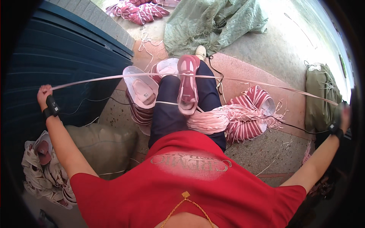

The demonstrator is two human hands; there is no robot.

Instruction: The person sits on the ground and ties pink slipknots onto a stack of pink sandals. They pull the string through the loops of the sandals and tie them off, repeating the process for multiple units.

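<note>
A pink sports shoe [188, 84] lies sole-down on my lap, toe pointing away from me. One long pale pink lace [125, 77] runs through it and is stretched wide to both sides. My left hand [44, 93] is raised far out to the left, fist closed on one end of the lace. My right hand [344, 114] is far out to the right near the picture's rim, closed on the other end. Both wrists wear dark bands. A thick bundle of pink laces [213, 118] rests across my right thigh.
A stack of pink shoe uppers [141, 93] stands left of my knees, and another striped pink stack [251, 114] right of them. Sacks lie around: grey-green [213, 21] ahead, olive [318, 95] at right, tan [102, 146] at left. More shoes [42, 167] pile at lower left. A dark blue shutter [64, 57] is at left.
</note>
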